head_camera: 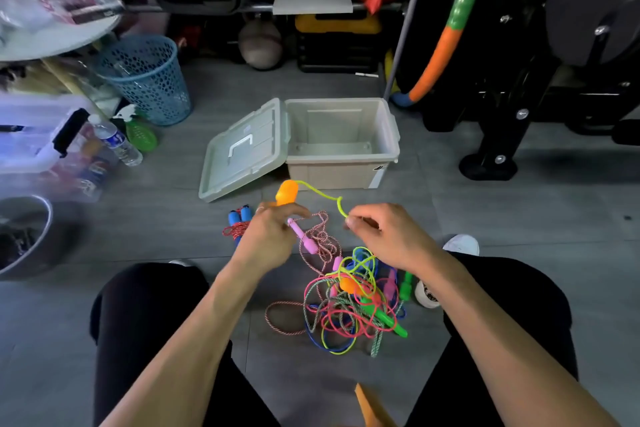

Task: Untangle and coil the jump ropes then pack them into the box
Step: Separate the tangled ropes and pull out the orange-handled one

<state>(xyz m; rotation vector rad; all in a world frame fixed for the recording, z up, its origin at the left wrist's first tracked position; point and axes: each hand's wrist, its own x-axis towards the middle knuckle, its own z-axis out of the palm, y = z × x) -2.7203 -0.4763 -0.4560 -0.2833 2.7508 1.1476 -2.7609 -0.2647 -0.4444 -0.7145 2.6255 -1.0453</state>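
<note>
Left hand grips the orange handle; right hand pinches its yellow cord, probably; tangle lies lower right.

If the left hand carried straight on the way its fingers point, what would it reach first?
Probably the yellow-green cord stretched towards the right hand. The left hand, gripping the orange handle, points up and right; depth from this single view is unclear.

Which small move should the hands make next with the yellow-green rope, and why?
Probably draw the right hand back along the yellow-green rope to pull more free: the left hand holds its orange handle, but the rest still runs into the tangled pile.
</note>
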